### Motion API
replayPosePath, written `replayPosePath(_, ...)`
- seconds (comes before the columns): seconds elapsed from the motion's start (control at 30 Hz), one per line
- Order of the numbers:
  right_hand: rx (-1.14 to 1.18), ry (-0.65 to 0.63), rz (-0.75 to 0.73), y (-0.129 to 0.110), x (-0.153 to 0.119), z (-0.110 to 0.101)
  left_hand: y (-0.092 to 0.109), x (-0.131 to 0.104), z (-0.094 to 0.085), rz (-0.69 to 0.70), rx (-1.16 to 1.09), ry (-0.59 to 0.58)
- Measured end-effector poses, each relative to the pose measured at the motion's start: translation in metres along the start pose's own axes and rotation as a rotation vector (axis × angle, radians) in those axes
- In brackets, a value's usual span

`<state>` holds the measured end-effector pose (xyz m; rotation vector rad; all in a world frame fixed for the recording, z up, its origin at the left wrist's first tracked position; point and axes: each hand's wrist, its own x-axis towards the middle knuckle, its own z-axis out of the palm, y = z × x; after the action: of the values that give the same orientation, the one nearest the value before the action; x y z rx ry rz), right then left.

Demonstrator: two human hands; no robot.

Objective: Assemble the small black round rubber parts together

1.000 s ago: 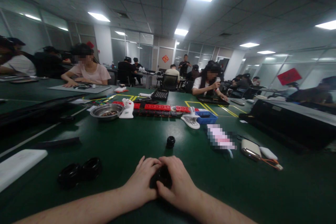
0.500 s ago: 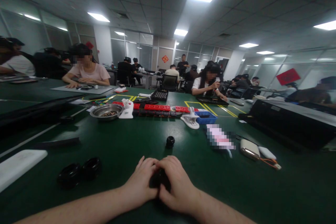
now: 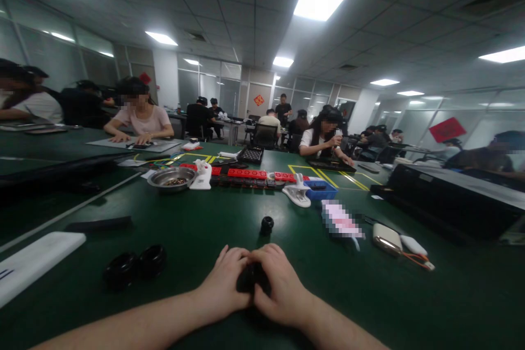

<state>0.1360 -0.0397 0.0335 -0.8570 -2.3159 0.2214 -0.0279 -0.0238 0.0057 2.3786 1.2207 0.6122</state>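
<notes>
My left hand (image 3: 229, 279) and my right hand (image 3: 279, 284) meet at the lower middle of the head view, fingertips together. Both are curled round a black object (image 3: 247, 279), mostly covered by the fingers, so its shape cannot be made out. Just beyond the hands a small round black part (image 3: 267, 225) stands on the green table (image 3: 205, 224). Two larger black ring-like parts, one (image 3: 121, 269) beside the other (image 3: 152, 260), lie left of my left hand.
A metal bowl (image 3: 171, 179), white stands, red strips (image 3: 247, 174) and a blue tray (image 3: 321, 190) lie across the middle. A white block (image 3: 36, 262) is at left, a power bank (image 3: 386, 239) and black case (image 3: 455, 202) at right. People sit beyond.
The view has shifted slightly, so the table items appear a little lower. Both hands keep nearly the same grip. Across the table at left, a person's hands have moved.
</notes>
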Motion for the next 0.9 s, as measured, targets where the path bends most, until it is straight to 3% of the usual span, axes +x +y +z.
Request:
replayPosePath(0.1,0.02,0.028,-0.054,-0.003,-0.002,-0.002,-0.002,0.0,0.001,0.002,0.002,-0.008)
replayPosePath(0.3,-0.1,0.086,0.212,0.0,-0.002,0.008,0.0,-0.001,-0.001,-0.001,-0.001,-0.006)
replayPosePath(0.53,0.007,-0.027,-0.002,-0.006,-0.003,-0.001,0.002,-0.001,-0.003,-0.005,-0.006,-0.018)
replayPosePath(0.67,-0.059,0.083,0.19,-0.005,-0.004,0.002,0.003,-0.002,-0.004,0.003,-0.01,-0.016)
replayPosePath(0.77,-0.092,0.072,0.301,-0.001,-0.005,0.006,0.003,-0.002,-0.004,0.015,-0.018,-0.019)
replayPosePath(0.9,0.059,-0.043,0.165,-0.002,-0.005,0.001,0.0,-0.001,-0.003,0.004,-0.044,-0.034)
